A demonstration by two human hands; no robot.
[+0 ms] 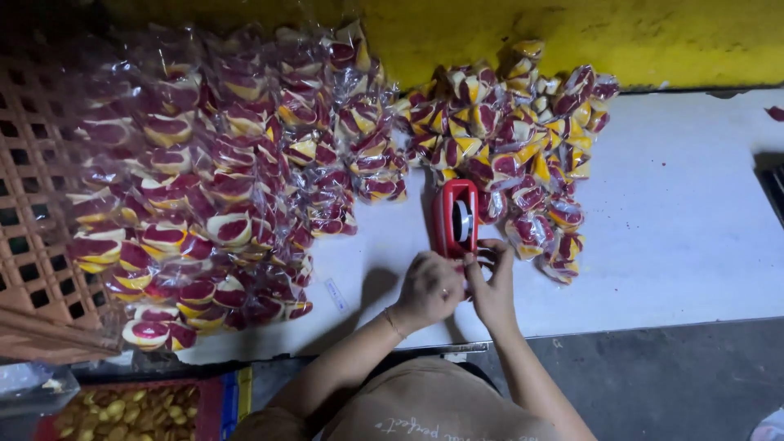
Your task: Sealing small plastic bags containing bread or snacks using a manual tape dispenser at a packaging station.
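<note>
Big sealed packet pile [220,171] left, smaller pile [514,139] right; left hand [429,287] and right hand [492,282] pinch something small at red tape dispenser [455,217], contents unclear.

— What have I got on the hands?
— I see both arms bare, reaching up from the bottom of the view and meeting at the middle; the left hand [428,287] is curled, knuckles toward me, a ring on one finger and a thin bracelet at the wrist.
— And the other?
— The right hand [492,282] sits just beside it, touching it; its fingers [495,247] are bent and pinched together at the tips; I can't tell whether anything is between them.
— Elbows?
— Both bent, forearms angling inward; wrists close together.
</note>
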